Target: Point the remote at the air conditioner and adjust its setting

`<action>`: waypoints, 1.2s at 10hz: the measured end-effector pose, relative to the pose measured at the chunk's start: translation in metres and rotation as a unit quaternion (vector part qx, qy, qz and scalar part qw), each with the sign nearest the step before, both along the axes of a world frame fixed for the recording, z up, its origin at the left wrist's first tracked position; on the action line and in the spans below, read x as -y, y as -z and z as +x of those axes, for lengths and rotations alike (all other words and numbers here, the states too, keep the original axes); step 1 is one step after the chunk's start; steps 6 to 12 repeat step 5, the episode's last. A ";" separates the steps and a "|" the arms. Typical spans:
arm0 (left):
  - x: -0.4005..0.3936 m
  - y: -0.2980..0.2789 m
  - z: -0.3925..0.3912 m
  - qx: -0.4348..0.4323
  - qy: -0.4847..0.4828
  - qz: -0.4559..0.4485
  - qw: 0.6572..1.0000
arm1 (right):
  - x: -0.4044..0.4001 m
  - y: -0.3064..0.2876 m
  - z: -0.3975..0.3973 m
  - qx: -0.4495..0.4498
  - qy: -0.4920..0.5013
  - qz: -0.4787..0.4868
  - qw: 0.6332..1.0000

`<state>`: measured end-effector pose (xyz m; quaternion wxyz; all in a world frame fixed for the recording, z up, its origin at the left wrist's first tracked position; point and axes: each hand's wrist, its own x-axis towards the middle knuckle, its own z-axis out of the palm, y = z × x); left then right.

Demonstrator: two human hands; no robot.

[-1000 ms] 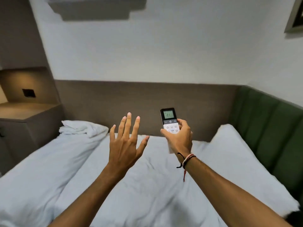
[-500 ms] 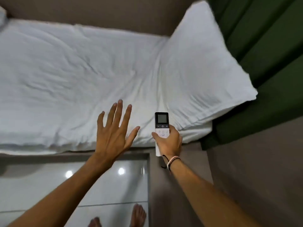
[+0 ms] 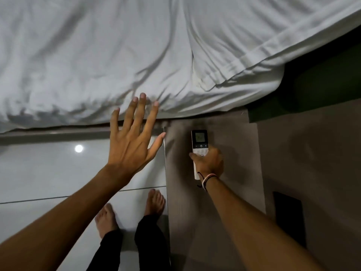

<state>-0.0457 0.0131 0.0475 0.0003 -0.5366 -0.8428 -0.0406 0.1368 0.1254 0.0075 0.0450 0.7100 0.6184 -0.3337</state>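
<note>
My right hand [image 3: 210,163] grips a white remote [image 3: 199,139] with a small dark screen at its top, held low over a grey-brown surface [image 3: 234,153] beside the bed. My thumb rests on its buttons. My left hand [image 3: 132,141] is spread flat with fingers apart, holding nothing, hovering at the bed's near edge. The air conditioner is out of view.
A bed with crumpled white sheets [image 3: 97,55] fills the upper half. A white pillow [image 3: 263,36] lies at the upper right against a green padded panel [image 3: 322,85]. Below are glossy white floor tiles [image 3: 48,173] and my bare feet [image 3: 154,202].
The view has tilted from the wall and headboard down to the bed edge and floor. Both hands have dropped lower, the remote still in my right hand.
</note>
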 end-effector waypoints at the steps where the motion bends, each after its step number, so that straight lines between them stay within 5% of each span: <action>1: 0.002 0.013 0.006 0.006 -0.004 0.011 1.000 | 0.004 0.015 0.001 0.020 -0.020 0.011 1.000; 12: 0.011 0.012 0.005 0.017 -0.003 0.002 1.000 | 0.016 0.032 0.015 0.075 -0.071 0.032 0.994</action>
